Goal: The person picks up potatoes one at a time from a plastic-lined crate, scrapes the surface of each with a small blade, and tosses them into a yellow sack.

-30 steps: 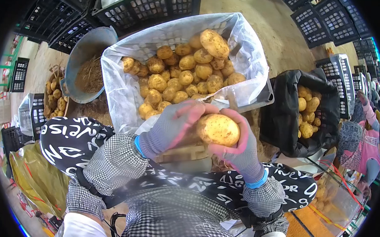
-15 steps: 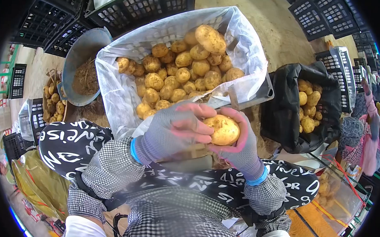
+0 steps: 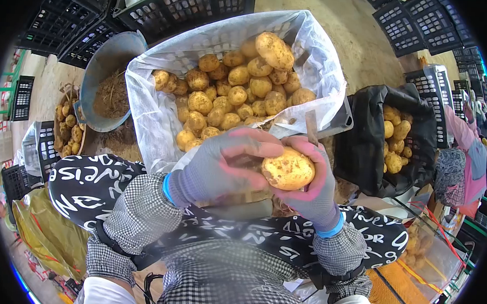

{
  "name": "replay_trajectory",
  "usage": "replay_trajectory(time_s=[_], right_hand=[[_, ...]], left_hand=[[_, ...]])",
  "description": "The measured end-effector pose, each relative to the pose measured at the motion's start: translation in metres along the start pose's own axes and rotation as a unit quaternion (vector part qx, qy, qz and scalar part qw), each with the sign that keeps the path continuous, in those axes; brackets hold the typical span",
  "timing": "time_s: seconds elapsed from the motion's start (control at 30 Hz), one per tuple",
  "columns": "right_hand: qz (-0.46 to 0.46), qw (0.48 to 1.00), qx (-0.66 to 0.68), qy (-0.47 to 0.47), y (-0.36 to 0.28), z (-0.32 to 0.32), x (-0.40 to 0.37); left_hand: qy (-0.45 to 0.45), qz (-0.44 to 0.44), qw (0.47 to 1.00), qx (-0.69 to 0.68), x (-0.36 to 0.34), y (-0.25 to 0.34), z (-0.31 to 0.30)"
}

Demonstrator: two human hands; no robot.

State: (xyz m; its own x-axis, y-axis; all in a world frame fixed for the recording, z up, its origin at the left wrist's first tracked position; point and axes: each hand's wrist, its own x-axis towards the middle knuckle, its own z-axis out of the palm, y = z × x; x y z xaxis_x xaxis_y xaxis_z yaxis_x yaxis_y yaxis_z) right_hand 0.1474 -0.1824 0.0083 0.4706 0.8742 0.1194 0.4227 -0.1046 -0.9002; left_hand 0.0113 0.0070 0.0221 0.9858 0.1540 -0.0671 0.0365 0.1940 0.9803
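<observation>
Both gloved hands meet on one potato (image 3: 289, 168); the right hand (image 3: 313, 196) cups it from below with curled fingers; the left hand (image 3: 215, 167) grips its side; a white-lined crate (image 3: 147, 110) of potatoes sits at twelve o'clock, a black bag (image 3: 363, 152) at three.
</observation>
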Motion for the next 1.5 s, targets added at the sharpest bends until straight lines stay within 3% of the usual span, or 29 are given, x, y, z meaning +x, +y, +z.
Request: replay_trajectory(time_s=[0.13, 0.23, 0.33, 0.4, 0.53, 0.57, 0.6, 0.63, 0.67, 0.7, 0.77, 0.83, 0.87, 0.93, 0.97, 1.03, 1.1, 1.2, 1.3, 1.33, 1.37, 1.43, 1.5], right_hand=[[-0.008, 1.000, 0.005, 0.013, 0.000, 0.002, -0.001], [-0.018, 0.998, -0.057, 0.026, -0.005, 0.007, 0.000], [0.044, 0.996, -0.051, 0.050, -0.009, 0.007, 0.003], [0.024, 0.998, -0.046, 0.044, -0.010, 0.007, 0.004], [0.064, 0.997, -0.011, 0.052, -0.043, 0.005, 0.015], [0.003, 0.997, 0.011, 0.071, -0.043, 0.002, 0.018], [0.054, 0.986, 0.068, 0.140, -0.043, 0.008, 0.021], [0.082, 0.974, 0.147, 0.154, -0.048, 0.008, 0.033], [0.093, 0.960, 0.215, 0.151, -0.055, 0.012, 0.042], [0.082, 0.962, 0.217, 0.145, -0.055, 0.015, 0.050], [0.063, 0.965, 0.233, 0.107, -0.048, 0.023, 0.063], [0.113, 0.946, 0.298, 0.060, -0.025, 0.029, 0.075], [0.120, 0.943, 0.308, 0.045, -0.016, 0.035, 0.082], [0.136, 0.933, 0.332, 0.027, -0.009, 0.045, 0.088], [0.137, 0.935, 0.326, 0.023, -0.012, 0.047, 0.092], [0.146, 0.938, 0.314, 0.017, -0.018, 0.051, 0.094], [0.146, 0.935, 0.322, 0.014, -0.007, 0.052, 0.096], [0.158, 0.933, 0.323, 0.022, 0.010, 0.049, 0.093], [0.218, 0.920, 0.322, 0.038, 0.032, 0.042, 0.082], [0.207, 0.913, 0.352, 0.019, 0.046, 0.037, 0.082], [0.208, 0.901, 0.380, 0.027, 0.026, 0.038, 0.075], [0.203, 0.912, 0.351, 0.054, -0.026, 0.030, 0.067], [0.173, 0.922, 0.343, 0.054, -0.032, 0.011, 0.065]], left_hand=[[-0.020, -0.054, 0.995, -0.079, -0.002, -0.007, -0.010], [0.053, -0.057, 0.995, -0.065, -0.001, -0.015, -0.003], [0.074, -0.054, 0.994, -0.065, 0.006, -0.010, 0.010], [0.038, -0.124, 0.985, -0.115, 0.006, 0.002, 0.014], [0.063, -0.038, 0.977, -0.202, 0.008, -0.053, 0.008], [0.092, -0.101, 0.975, -0.177, -0.001, -0.013, 0.006], [0.110, -0.161, 0.970, -0.145, -0.003, 0.001, 0.000], [0.185, -0.014, 0.968, -0.169, 0.001, -0.015, -0.001], [0.179, -0.061, 0.965, -0.179, -0.018, 0.028, -0.011], [0.213, 0.057, 0.942, -0.252, -0.025, 0.024, -0.014], [0.263, 0.066, 0.938, -0.218, -0.090, 0.086, -0.027], [0.306, 0.199, 0.919, -0.149, -0.156, 0.116, -0.042], [0.325, 0.280, 0.902, -0.057, -0.193, 0.124, -0.052], [0.439, 0.281, 0.852, 0.039, -0.284, 0.159, -0.062], [0.599, 0.322, 0.722, 0.130, -0.309, 0.170, -0.061], [0.713, 0.338, 0.589, 0.176, -0.380, 0.207, -0.076], [0.795, 0.267, 0.444, 0.316, -0.431, 0.213, -0.096], [0.762, 0.052, 0.362, 0.534, -0.508, 0.162, -0.154], [0.660, -0.131, 0.425, 0.606, -0.553, 0.095, -0.187], [0.656, -0.174, 0.453, 0.578, -0.549, 0.107, -0.180], [0.582, -0.143, 0.446, 0.665, -0.573, 0.102, -0.188], [0.611, -0.103, 0.556, 0.553, -0.561, 0.116, -0.181], [0.566, -0.093, 0.468, 0.673, -0.599, 0.112, -0.210]])
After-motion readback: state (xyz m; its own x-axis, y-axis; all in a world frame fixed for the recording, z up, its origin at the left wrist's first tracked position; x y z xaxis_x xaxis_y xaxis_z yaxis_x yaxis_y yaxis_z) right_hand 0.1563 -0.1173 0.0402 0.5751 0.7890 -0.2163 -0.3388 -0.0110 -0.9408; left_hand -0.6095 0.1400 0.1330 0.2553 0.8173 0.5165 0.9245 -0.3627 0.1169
